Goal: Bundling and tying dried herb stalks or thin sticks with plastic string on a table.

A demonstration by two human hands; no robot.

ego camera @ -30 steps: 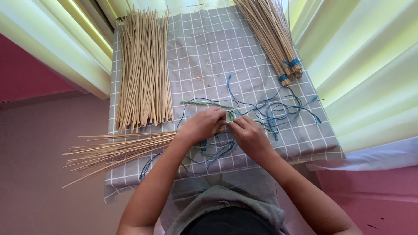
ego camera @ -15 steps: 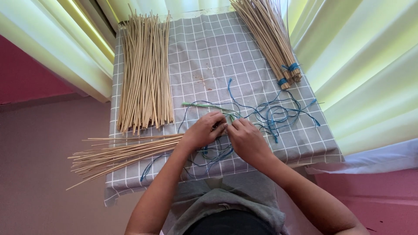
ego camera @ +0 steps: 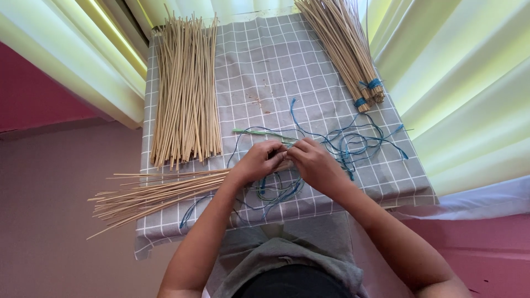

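Pinching blue cord [ego camera: 279,190] between both hands [ego camera: 287,160]

Two bare forearms reach up from the bottom edge, with no sleeves visible on either. The left hand [ego camera: 258,161] and right hand [ego camera: 316,164] wear no gloves, rings or watch that can be seen. Below them lies a grey garment [ego camera: 287,259], loose and folded, with a dark, nearly black patch at the very bottom edge.
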